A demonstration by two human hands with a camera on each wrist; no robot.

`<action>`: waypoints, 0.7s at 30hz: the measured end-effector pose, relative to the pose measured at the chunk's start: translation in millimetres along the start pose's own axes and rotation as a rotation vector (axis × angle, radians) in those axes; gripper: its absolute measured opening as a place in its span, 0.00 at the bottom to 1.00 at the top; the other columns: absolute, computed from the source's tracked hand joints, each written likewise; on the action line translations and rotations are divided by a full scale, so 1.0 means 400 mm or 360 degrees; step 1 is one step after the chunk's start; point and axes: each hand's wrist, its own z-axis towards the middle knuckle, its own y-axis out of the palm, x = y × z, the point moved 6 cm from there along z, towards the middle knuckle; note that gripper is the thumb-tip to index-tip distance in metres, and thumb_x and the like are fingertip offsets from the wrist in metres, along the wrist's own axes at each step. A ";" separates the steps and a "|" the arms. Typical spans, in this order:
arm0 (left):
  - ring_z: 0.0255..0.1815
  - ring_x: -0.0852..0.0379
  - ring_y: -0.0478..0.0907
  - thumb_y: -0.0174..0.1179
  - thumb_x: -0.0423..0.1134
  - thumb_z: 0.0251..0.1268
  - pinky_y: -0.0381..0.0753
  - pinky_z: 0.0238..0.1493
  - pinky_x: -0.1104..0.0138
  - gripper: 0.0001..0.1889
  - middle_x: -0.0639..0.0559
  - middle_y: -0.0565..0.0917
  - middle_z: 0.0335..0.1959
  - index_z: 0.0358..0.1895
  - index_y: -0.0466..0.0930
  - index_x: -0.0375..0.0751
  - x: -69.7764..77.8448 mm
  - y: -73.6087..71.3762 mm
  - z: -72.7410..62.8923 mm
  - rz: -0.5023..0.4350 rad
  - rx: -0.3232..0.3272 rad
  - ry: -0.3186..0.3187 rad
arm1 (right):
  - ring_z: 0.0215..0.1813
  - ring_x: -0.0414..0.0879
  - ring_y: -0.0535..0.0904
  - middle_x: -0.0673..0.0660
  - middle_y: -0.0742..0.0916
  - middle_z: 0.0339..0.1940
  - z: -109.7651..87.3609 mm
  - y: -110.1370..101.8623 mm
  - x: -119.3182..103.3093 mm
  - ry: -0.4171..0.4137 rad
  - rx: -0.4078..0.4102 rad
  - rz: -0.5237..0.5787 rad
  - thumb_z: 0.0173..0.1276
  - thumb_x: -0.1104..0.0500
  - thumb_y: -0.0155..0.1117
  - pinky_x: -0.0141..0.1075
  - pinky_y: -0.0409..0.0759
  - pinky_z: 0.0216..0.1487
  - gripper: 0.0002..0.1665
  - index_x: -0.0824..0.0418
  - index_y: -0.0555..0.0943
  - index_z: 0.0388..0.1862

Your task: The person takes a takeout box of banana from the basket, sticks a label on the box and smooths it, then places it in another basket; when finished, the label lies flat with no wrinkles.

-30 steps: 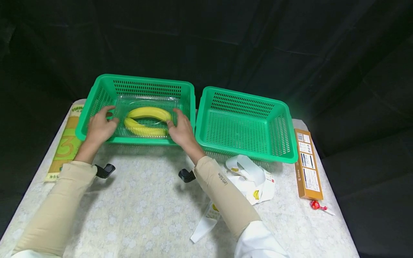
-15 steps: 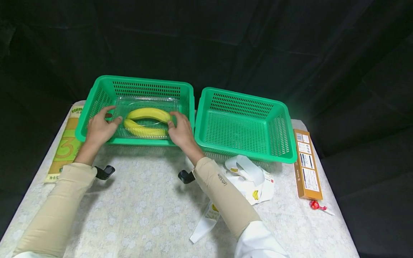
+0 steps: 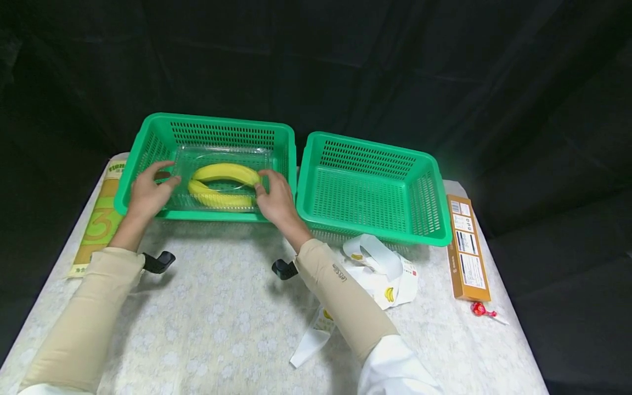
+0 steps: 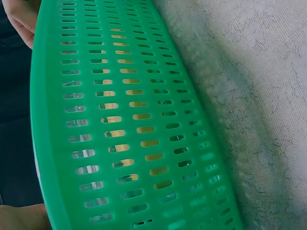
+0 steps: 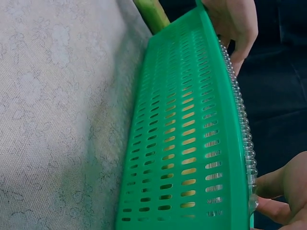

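A clear plastic clamshell tray (image 3: 223, 175) holding two yellow bananas (image 3: 224, 184) sits inside the left green perforated plastic basket (image 3: 163, 127), which serves as the landmark here. The left hand (image 3: 146, 193) reaches over the basket's near rim and grips the tray's left edge, thumb and fingers curled around it. The right hand (image 3: 274, 196) grips the tray's right edge in the same way, fingers bent against the clear plastic beside the banana tips. In the right wrist view the ridged clear edge of the tray shows just above the basket's rim, with fingertips (image 5: 273, 206) touching it. The left wrist view shows mostly the basket's slotted wall, with yellow visible through the slots.

A second green perforated plastic basket (image 3: 429, 181) stands just to the right of the first, their rims nearly touching. In front of that second basket lies a white bag printed with small bananas (image 3: 380, 271). Further right lie a long orange cardboard box (image 3: 466, 249) and a red-wrapped lollipop (image 3: 481, 310). To the left of the landmark basket, partly under it, lies a green-and-tan flat package with a large numeral 3 (image 3: 99, 225). Everything rests on a white floral-patterned tablecloth (image 3: 222, 329).
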 end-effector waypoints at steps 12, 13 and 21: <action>0.57 0.44 0.73 0.48 0.44 0.78 0.72 0.43 0.68 0.27 0.33 0.70 0.71 0.77 0.63 0.43 -0.008 -0.006 0.001 -0.0105 -0.0041 -0.0132 | 0.76 0.56 0.67 0.61 0.75 0.72 -0.008 -0.011 -0.001 0.0045 0.0024 0.0027 0.78 0.56 0.56 0.54 0.68 0.74 0.23 0.59 0.74 0.69; 0.57 0.45 0.74 0.48 0.44 0.78 0.72 0.42 0.69 0.27 0.33 0.70 0.71 0.77 0.63 0.43 -0.007 -0.007 0.001 -0.0109 -0.0040 -0.0141 | 0.75 0.57 0.68 0.61 0.75 0.72 -0.008 -0.012 -0.001 0.0051 0.0026 0.0031 0.78 0.56 0.56 0.54 0.69 0.73 0.23 0.58 0.74 0.69; 0.57 0.42 0.75 0.47 0.43 0.79 0.73 0.40 0.73 0.27 0.32 0.70 0.70 0.77 0.62 0.40 0.006 -0.006 0.006 -0.0104 -0.0050 -0.0131 | 0.67 0.60 0.74 0.60 0.76 0.71 -0.012 -0.026 -0.007 0.0054 0.0061 0.0045 0.78 0.54 0.57 0.55 0.75 0.63 0.24 0.56 0.74 0.69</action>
